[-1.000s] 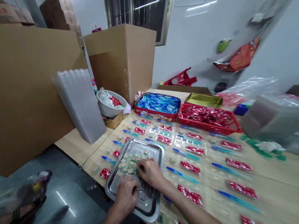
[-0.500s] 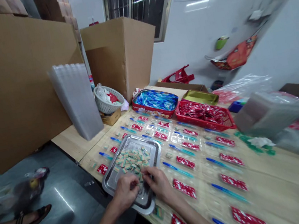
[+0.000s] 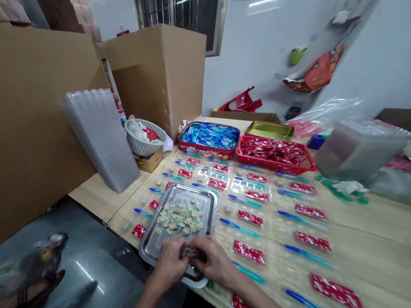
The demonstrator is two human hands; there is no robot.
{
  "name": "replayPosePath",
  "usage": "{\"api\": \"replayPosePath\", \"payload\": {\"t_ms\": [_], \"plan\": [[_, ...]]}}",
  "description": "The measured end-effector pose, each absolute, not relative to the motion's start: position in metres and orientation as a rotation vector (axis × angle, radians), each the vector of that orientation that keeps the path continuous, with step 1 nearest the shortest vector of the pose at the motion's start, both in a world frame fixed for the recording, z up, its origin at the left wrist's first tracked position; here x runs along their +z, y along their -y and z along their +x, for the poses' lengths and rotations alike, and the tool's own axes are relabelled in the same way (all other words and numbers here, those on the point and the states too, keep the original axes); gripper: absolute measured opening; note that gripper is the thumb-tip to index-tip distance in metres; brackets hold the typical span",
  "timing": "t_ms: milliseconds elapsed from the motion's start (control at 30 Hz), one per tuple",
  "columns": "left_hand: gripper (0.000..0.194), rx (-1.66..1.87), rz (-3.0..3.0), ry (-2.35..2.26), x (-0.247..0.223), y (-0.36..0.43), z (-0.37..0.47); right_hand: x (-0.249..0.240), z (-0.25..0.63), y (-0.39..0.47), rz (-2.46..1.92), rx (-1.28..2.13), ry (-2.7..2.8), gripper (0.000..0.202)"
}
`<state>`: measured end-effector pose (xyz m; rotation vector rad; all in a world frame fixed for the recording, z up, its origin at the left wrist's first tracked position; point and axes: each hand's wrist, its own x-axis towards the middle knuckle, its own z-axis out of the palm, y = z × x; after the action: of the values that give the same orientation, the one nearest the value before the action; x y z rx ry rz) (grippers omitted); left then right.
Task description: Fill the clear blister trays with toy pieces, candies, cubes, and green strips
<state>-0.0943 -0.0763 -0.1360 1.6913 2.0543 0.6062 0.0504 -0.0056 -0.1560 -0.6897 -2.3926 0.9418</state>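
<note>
1. At six o'clock on the metal tray [image 3: 207,203], the left hand [image 3: 171,261] and right hand [image 3: 212,260] are pinching small pieces [image 3: 188,252]
2. At twelve o'clock from them, loose two-tone blocks [image 3: 181,217] are lying heaped

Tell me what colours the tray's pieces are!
The pieces are tan and pale green; see head view.

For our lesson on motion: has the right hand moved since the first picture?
Yes: against the metal tray, the right hand has moved toward the tray's near edge.
</note>
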Motion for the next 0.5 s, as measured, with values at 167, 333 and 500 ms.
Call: {"api": "replayPosePath", "payload": {"t_ms": [167,333,500], "plan": [[0.010,0.511,1.723,-2.123,-0.137,0.076,-0.096,-0.159,0.047,0.006,-0.728,0.860,2.395,0.022],[0.010,0.493,1.726,-2.078,-0.133,0.071,-0.098,-0.161,0.045,0.005,-0.828,1.015,2.310,0.017],[0.022,0.514,1.699,-2.039,-0.127,0.068,-0.099,-0.155,0.044,0.005,-0.781,0.965,2.351,0.033]]}}
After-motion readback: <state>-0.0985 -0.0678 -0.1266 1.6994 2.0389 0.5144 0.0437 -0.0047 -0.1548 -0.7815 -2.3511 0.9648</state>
